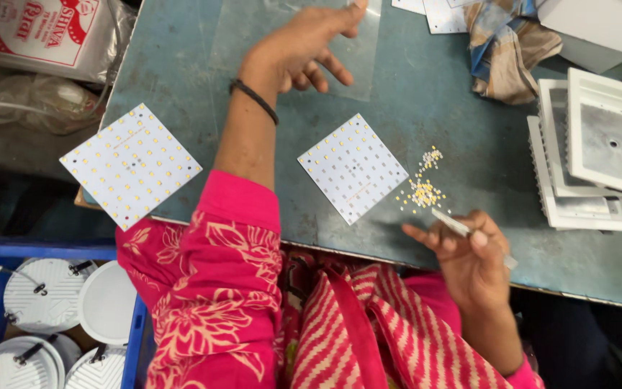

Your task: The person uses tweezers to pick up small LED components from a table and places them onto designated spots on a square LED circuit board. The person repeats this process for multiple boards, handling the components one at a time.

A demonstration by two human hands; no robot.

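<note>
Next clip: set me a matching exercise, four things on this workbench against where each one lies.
Things:
1. tweezers
2. populated square board
3. clear plastic sheet
4. pile of tiny yellow parts

Places:
A. overhanging the table's left edge
B. under the left hand
C. in the right hand
D. just right of the bare white board

Pairs: 1-C, 2-A, 3-B, 4-D

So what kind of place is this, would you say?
Probably a small workshop assembling light panels: white square boards dotted with tiny parts, a pile of loose yellow bits beside the right hand holding tweezers, and stacked white frames.
</note>
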